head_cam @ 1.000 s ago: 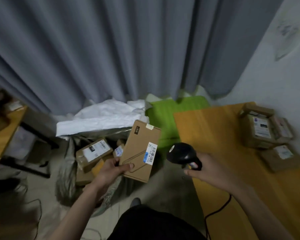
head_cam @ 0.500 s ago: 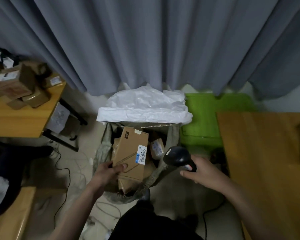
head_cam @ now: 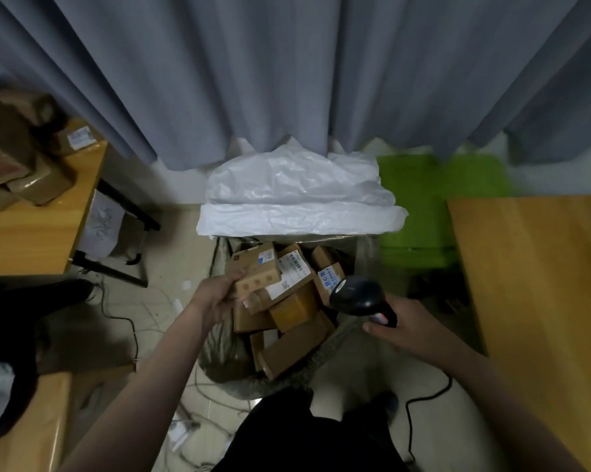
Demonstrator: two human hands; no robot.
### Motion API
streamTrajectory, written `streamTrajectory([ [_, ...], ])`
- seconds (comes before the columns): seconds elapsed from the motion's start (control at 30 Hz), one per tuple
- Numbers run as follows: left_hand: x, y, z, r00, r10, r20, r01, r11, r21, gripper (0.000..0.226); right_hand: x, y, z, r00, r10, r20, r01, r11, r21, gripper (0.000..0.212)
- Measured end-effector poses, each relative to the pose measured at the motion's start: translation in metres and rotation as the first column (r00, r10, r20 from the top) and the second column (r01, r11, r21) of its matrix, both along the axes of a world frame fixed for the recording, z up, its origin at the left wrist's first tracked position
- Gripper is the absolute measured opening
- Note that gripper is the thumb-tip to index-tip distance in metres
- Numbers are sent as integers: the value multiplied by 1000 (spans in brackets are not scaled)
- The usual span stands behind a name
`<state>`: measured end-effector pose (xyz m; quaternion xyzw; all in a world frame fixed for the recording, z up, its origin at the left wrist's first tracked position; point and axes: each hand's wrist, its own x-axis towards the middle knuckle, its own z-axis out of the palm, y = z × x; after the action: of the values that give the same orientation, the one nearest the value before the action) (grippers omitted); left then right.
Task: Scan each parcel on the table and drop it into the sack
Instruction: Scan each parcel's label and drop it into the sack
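Parcel [head_cam: 253,275], a flat brown carton with a barcode label at its far corner, is being held low over the open sack [head_cam: 219,356] by the left hand [head_cam: 215,298], whose fingers are being curled round the near edge of the carton. The carton is being kept nearly level, just above or touching the boxes [head_cam: 297,311] already heaped inside; which of the two cannot be told. The hold at one edge is judged to be chosen so that the carton can be let go with a simple opening of the fingers.

The scanner [head_cam: 359,296] is being gripped by its handle in the right hand [head_cam: 403,330], just right of the sack's mouth, its cable [head_cam: 420,403] being trailed across the floor. It is being kept aside, probably so that the drop is not blocked and the next scan can be made quickly.

The sack's white top [head_cam: 297,199] is being kept folded back against the curtain [head_cam: 287,69], which leaves the mouth wide. More boxes are being stored on a table [head_cam: 25,233] at left; a second table [head_cam: 532,284] is being shown at right, beside a green bin [head_cam: 420,206]. The release is judged to be the step in hand.
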<state>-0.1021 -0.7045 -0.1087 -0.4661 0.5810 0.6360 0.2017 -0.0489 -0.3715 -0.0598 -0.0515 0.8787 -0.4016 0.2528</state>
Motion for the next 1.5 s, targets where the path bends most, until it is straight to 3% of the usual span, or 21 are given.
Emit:
streamTrajectory([
  [0.07,-5,-1,-4,993,-96,-71,89,992,-90,53,-1,-6,2,1000,-9,15,9,1000,7,24],
  [0.2,-9,-16,-10,913,-384,-136,343,905,-253,121,0,-16,7,1000,-12,16,11,999,30,27],
  [0.27,-10,-21,-11,839,-531,-123,458,808,-371,130,1,-20,7,1000,-18,12,18,999,35,29],
  [0.37,-8,-18,-5,747,-658,-96,523,670,-527,97,1,-25,8,1000,-20,7,20,999,48,31],
  [0.43,-10,-18,-6,727,-680,-90,522,634,-571,85,1,-27,8,1000,-17,-1,17,998,60,31],
  [0.6,-13,-27,-12,789,-611,-67,523,725,-449,80,4,-32,7,1000,-19,11,18,997,76,26],
  [0.73,-15,-40,-20,826,-560,-67,501,783,-369,100,7,-32,7,999,-33,35,30,996,84,24],
  [0.9,-17,-42,-34,868,-491,-81,408,795,-448,55,8,-34,0,997,-62,47,57,994,98,21],
  [0.97,-21,-29,-40,837,-538,-97,432,760,-486,44,7,-37,-5,996,-69,61,61,991,118,20],
  [1.07,-33,-3,-47,729,-679,-88,520,632,-575,40,7,-41,-13,996,-61,70,49,986,161,18],
  [1.2,-46,7,-63,659,-751,37,603,498,-623,42,8,-40,-27,988,-118,100,92,969,230,14],
  [1.3,-45,6,-68,647,-758,80,624,467,-627,43,12,-35,-41,962,-231,147,194,954,228,12],
  [1.43,-12,1,-63,638,-770,4,535,440,-721,45,20,-35,-71,919,-332,211,282,931,232,12],
  [1.5,14,-10,-68,674,-737,-41,461,463,-757,41,23,-42,-89,906,-350,238,300,928,222,11],
])
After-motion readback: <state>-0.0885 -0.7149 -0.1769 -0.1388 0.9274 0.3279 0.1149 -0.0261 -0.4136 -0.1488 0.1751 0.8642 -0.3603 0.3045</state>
